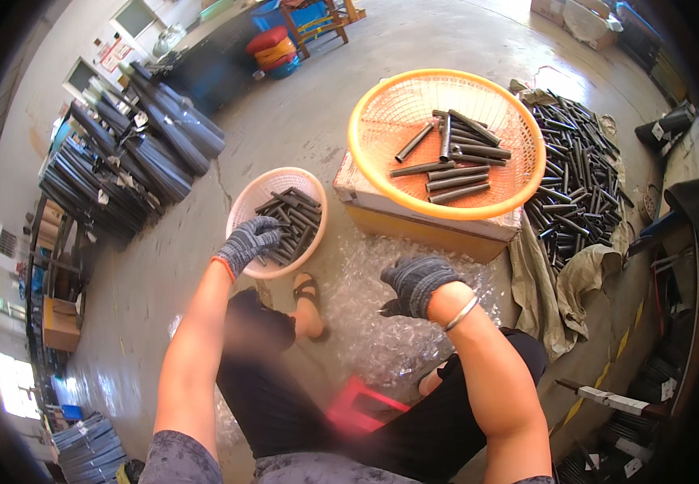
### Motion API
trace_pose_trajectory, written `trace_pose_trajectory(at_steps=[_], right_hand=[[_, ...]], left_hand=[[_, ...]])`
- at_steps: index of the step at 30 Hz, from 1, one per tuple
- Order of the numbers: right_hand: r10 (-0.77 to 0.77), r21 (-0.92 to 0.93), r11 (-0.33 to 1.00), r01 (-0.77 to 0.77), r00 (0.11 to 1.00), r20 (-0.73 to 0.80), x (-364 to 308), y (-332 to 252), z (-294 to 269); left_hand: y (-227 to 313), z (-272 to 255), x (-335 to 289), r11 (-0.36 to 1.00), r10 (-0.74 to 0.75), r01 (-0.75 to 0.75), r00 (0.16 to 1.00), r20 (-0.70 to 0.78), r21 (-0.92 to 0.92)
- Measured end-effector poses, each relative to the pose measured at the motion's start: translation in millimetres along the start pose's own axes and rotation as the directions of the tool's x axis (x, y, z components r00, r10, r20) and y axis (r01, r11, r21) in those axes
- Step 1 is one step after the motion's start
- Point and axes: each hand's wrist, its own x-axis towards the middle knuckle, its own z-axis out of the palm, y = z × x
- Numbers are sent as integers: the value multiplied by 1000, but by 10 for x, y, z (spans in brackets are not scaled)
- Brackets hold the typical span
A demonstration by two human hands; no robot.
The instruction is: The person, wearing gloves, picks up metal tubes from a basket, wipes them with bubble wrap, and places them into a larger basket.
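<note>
Both my hands wear grey knitted gloves. My left hand [251, 243] is at the near-left rim of a small pink basket [241, 211], fingers reaching over it, with nothing visible in them. Inside lie several short dark tubes [299, 216]. My right hand [420, 286] hangs above clear plastic scraps, in front of a carton; its bent fingers and thumb stand apart with nothing seen between them. On that carton rests a wide orange basket [446, 211], where several dark tubes [458, 181] lie loosely together.
The carton [422, 231] stands directly ahead. Plastic scraps [374, 331] cover the floor between my feet, near a red stool [357, 407]. At right, a large heap of dark tubes [571, 169] lies on sacking [555, 298]. Bundles of long tubes [136, 149] lean at far left.
</note>
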Motion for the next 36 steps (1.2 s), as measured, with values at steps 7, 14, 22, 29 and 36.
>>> trace_pose_trajectory(at_steps=[7,14,22,29,36], right_hand=[[58,121,991,-54,998,-31,96,52,-15],[69,160,985,-60,996,-48,39,98,-32],[113,176,980,-96,990,-88,-71,168,-34],[101,171,982,-87,992,-78,-23,127,-73],[71,283,959,-32,989,-129,-32,258,-9]], left_hand=[[1539,1056,409,888,417,-442,890,184,129],[2052,2309,1171,232,398,-755,649,648,613],[2023,2881,1597,159,33,-659,748,663,736],[1894,2795,1771,221,72,-614,785,615,758],[2246,1823,1001,682,478,-609,790,384,405]])
